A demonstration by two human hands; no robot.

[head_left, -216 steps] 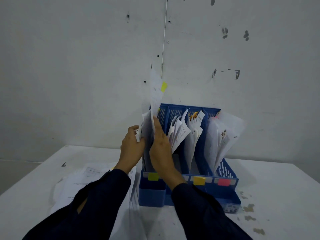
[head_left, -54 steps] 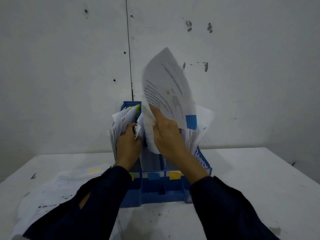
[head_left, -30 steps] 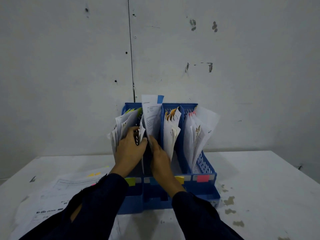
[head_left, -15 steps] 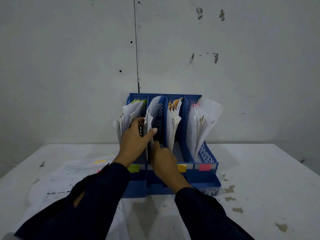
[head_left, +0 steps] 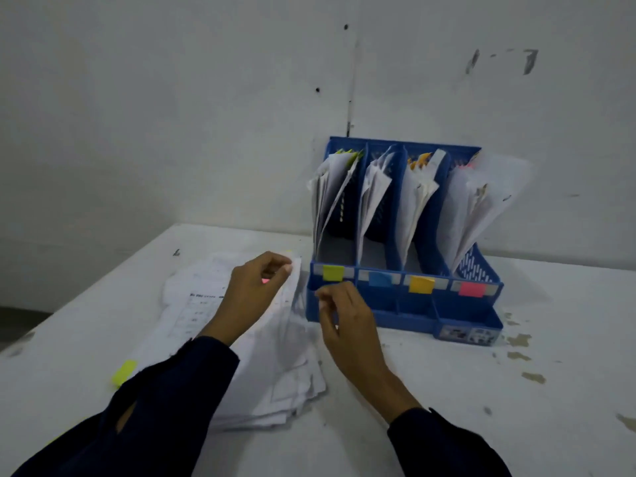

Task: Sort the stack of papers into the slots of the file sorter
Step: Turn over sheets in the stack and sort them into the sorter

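Papers fill all four file sorter slots; left hand pinches stack, right hand loosely curled, empty.

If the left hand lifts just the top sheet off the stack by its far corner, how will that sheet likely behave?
Probably floppy: sheets already filed in the blue file sorter bend and fan outward. Likely light, since the left hand pinches the corner with fingertips only. The paper stack lies loosely splayed, so neighbouring sheets may drag along.
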